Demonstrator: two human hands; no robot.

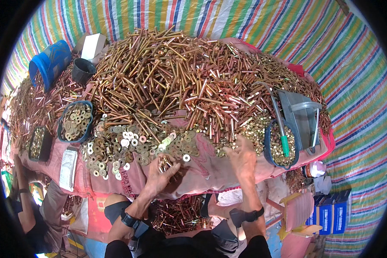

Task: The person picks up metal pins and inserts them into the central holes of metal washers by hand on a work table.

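Your two hands work well apart above the near side of the table. Your left hand (159, 176) is closed around a small bunch of metal bolts (165, 163), just in front of the loose washers (112, 146). Your right hand (243, 157) has its fingers curled down beside the loose nuts (254, 133); you cannot tell from here whether they pinch one. Between your hands, a strip of pink cloth (206, 165) gives you room to move sideways, and it drapes over the table's front edge close below your wrists. On your right, the blue tub (267, 150) of nuts stands near that edge, with a grey dustpan (290, 105) behind it. Ahead, a big heap of bolts (146, 73) covers most of the table. Striped sheeting (352, 86) lines the far side and the right, and blue cartons (333, 213) stand low at right.
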